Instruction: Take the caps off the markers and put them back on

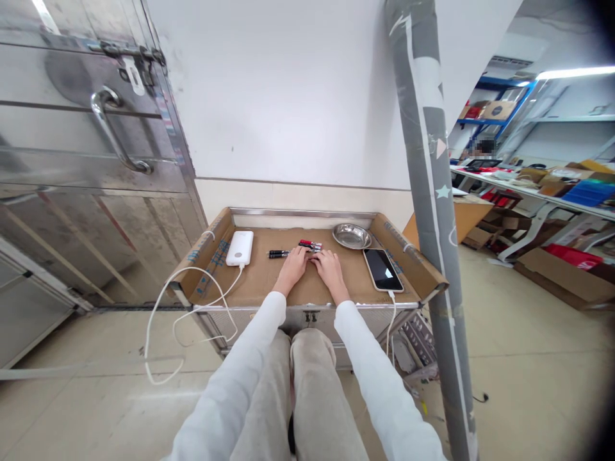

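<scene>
Both my hands are close together over the middle of the cardboard-lined tabletop point(259, 282), fingertips nearly meeting. My left hand point(293, 266) has its fingers bent and pressed together; black pens point(278, 254) lie at its left side. My right hand point(328, 264) is likewise closed, fingers curled toward the left hand. What either hand holds, if anything, is hidden beneath the fingers. Just beyond the fingertips lie a red pen point(310, 243) and another dark pen partly covered by the hands.
A white power bank point(239, 248) with a cable sits left; a plugged-in phone point(383, 269) lies right. A round metal dish point(352, 236) stands at the back right. Raised cardboard sides edge the top. A grey wrapped pole point(435, 192) leans close on the right.
</scene>
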A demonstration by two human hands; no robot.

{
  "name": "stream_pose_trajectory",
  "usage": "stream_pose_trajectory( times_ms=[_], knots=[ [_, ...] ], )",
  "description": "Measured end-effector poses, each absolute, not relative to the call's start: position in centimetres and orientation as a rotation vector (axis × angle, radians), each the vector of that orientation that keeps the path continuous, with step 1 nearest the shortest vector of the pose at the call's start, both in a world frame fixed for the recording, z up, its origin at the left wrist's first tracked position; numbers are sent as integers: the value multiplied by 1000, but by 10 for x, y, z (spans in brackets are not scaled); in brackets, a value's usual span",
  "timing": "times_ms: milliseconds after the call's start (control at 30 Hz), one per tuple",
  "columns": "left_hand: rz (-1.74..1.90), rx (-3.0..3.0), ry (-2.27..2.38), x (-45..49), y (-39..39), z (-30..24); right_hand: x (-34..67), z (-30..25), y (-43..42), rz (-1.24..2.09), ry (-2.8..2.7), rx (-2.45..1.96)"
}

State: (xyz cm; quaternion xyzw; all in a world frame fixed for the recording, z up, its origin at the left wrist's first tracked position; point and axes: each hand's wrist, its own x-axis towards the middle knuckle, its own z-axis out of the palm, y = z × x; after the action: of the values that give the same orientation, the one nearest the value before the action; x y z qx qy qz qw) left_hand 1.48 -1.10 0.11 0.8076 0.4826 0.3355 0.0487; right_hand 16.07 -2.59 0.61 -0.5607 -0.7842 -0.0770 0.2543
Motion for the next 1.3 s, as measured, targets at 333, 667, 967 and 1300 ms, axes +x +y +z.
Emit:
stream_pose_trajectory(
  times_ms=[333, 667, 967, 1300],
  knots=[
    [817, 2660, 1469, 15, -18, 5, 165, 11, -32, -301, -1882, -1677],
    [921, 2611, 1591, 14, -21, 7, 166, 13, -35, -262, -1894, -1678],
    [1043, 2596, 1856, 14, -32, 10, 159, 20, -43, -23, -2123, -1245],
    [1053, 2119, 2485, 13, -49, 2, 152, 10, -33, -222, -2106, -1516]
  ],
)
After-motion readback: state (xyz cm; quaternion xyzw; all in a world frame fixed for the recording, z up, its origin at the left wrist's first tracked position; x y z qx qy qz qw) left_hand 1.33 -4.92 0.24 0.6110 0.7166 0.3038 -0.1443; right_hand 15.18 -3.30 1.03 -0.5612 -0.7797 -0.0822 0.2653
